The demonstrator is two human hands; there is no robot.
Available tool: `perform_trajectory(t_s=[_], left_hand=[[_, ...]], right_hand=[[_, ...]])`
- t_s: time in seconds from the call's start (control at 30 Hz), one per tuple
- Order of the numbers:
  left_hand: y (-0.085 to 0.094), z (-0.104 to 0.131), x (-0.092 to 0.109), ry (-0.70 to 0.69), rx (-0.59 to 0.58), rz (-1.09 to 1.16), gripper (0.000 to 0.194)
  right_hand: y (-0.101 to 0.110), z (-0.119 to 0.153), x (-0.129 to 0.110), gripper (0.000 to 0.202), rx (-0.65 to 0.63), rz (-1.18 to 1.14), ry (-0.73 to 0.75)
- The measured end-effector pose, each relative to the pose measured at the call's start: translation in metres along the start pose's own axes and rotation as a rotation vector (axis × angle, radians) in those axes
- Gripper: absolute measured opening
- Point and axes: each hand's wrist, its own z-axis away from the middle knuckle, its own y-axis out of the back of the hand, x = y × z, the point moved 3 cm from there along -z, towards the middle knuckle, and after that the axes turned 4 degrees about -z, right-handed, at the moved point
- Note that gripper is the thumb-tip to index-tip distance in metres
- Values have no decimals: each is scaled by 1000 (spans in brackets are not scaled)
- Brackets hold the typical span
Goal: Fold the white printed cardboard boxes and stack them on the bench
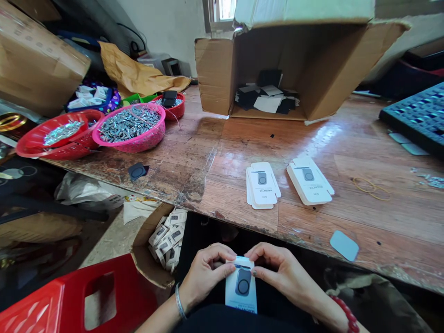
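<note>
Between my two hands, low in the head view, is a small white printed box [242, 289] with a picture of a dark square device on its front. My left hand [211, 270] pinches its upper left corner, thumb on the front. At the upper right corner my right hand [274, 268] grips it the same way, near the top flap. The box stands roughly upright over my lap, and its inside is hidden. On the table ahead lie two stacks of flat cartons with the same print, a left stack [264, 187] and a right stack [308, 182].
A large open cardboard box [215, 76] with dark and white pieces stands at the back. Pink basket [130, 145] of metal parts sits left, beside a red basket [27, 145]. Below, a carton [147, 259] holds finished-looking white boxes near a red stool [62, 296]. A rubber band [371, 187] lies right.
</note>
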Motion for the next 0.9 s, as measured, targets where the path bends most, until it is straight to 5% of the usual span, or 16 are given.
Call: perform_trajectory(t_s=[0.33,0.5,0.6,0.7,0.8,0.9], left_hand=[[-2,5,-4,9,21,-9,26],[-12,9,-5,137,-84,22,31],[-4,6,-4,178,5,15,32],[36,0,-3,183,234,-90,36],[102,-2,-11,197,506,-266,49],[167,1,-24,271,708,-477,62]], right_hand=[[-5,3,0,10,5,-3,95],[-15,-2,-3,10,45,71,144],[-19,-8,-11,8,38,164,213],[-8,-19,-27,19,140,332,379],[23,-38,-43,24,411,602,485],[56,-62,-54,37,638,934,427]])
